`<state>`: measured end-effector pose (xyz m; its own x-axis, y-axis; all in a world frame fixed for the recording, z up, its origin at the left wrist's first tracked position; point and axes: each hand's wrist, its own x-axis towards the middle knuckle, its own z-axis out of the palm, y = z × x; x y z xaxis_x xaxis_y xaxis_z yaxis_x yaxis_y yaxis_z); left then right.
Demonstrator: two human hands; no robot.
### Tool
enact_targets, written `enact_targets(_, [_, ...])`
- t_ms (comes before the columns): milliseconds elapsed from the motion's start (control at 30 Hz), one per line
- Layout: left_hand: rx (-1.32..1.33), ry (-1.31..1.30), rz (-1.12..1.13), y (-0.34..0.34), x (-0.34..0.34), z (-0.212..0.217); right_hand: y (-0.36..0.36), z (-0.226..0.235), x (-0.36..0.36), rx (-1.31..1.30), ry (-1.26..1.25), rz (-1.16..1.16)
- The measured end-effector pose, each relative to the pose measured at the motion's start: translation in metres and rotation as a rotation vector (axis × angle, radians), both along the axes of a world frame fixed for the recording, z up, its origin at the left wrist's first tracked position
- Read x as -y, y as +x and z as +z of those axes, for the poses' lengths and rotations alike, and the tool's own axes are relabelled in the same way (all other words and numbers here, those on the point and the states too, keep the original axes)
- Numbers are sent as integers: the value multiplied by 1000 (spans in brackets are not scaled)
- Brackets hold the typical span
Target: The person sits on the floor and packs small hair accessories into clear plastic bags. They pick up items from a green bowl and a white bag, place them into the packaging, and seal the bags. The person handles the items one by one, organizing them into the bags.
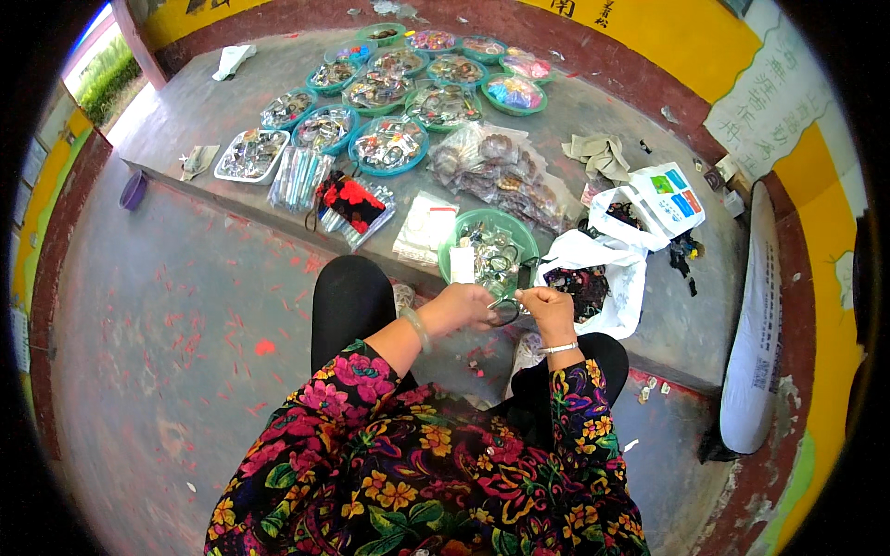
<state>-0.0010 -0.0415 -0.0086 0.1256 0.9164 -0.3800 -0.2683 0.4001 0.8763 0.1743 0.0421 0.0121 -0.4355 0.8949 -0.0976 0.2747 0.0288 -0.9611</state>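
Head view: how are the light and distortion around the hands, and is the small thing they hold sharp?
Head view: even daylight, no harsh glare; fisheye bends the ledge edges toward the rim; the left hand and right hand are fairly sharp, but the dark ring between them is too small to resolve.

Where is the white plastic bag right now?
In the head view, the white plastic bag lies on the grey ledge, right of the green bowl, just beyond the right hand.

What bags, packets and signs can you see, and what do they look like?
White plastic bag: open, right of the green basket, dark bits inside.
White bag with blue and green patches: further right.
Clear packet: flat, left of the basket.
White paper sign: on the yellow wall, green writing.
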Motion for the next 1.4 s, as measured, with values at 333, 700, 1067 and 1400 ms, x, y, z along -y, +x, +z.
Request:
enact_targets(333, [-12, -192, 345, -22, -2, -40, 7, 12, -12, -271, -165, -200])
enact_targets(700, [-136, -261, 473, -10, -23, -72, 8, 24, -10, -257, -177, -122])
enact_targets(1067, [-185, -176, 770, -39, -87, -131, 4, 17, -13, -231, -181, -63])
enact_targets(1400, [-1010, -256, 483, -27, -63, -113, 2, 15, -13, -234, -206, -33])
